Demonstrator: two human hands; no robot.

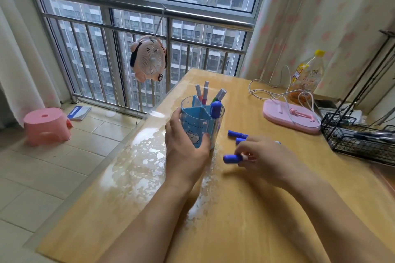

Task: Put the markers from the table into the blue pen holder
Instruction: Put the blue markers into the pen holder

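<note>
— So, how should this pick go?

— The right hand (264,156) has its fingertips pinched on the nearest marker (233,158), lifting its blue-capped end off the table (277,209). I'd grip nearer the middle of the barrel, so it tips upright easily, then drop it cap-up into an open compartment.

— And the other hand?

— The left hand (184,147) wraps the blue pen holder (202,121) from its 8 o'clock side, fingers curled and pressed against the wall, thumb across the front. That steadies it (a light plastic cup would likely skid otherwise).

— What's already inside?

— The holder is split by blue dividers. The far sections, toward 12 o'clock, hold several thin grey-capped pens (205,92); one blue-capped marker (215,109) stands at the 3 o'clock side. The near compartment looks empty, though the hand hides part of it.

— What's left out?

— Two more markers (237,134) lie just beyond the right hand, at the holder's 4 o'clock, partly hidden. A wire basket (363,143) sits well apart at the table's 3 o'clock edge; its contents are too blurred to name.
</note>
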